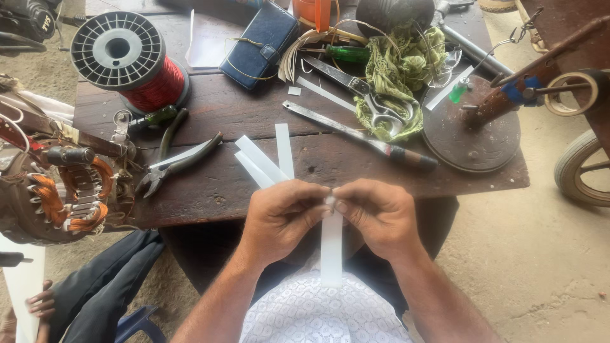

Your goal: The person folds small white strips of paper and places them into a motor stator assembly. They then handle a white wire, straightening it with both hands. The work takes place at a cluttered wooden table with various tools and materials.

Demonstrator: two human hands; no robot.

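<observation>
The white strip (pixel 332 244) hangs in front of the person's lap, clear of the counter (pixel 330 159), its long axis running from twelve to six o'clock; its top end is caught at the point where the two hands meet, and the free end drops toward the white patterned garment (pixel 305 314) at six o'clock. Both hands are closed in a fingertip pinch on that upper end. The left hand (pixel 279 216) holds from nine o'clock of the strip and the right hand (pixel 381 213) from three o'clock, thumbs and forefingers touching or nearly touching over the strip's top edge. Neither hand is plainly nearer: they are set about evenly on either side, and the strip's length lies wholly below the grip. How much of the end is folded or covered by the fingertips cannot be told. Just beyond the hands at eleven o'clock, three more loose white strips (pixel 270 155) lie fanned on the counter, near the left hand but not touching it. Further at nine to ten o'clock lie pliers (pixel 175 162), then the motor winding with copper coils (pixel 67 194) at the counter's left edge. At ten o'clock, well apart, stands a spool of red wire (pixel 130 60). At one o'clock lie scissors (pixel 368 98) on a green cloth (pixel 397 70), with a long flat tool (pixel 359 136) between them and the hands. At seven o'clock another person's fingers (pixel 41 303) hold a white sheet.
</observation>
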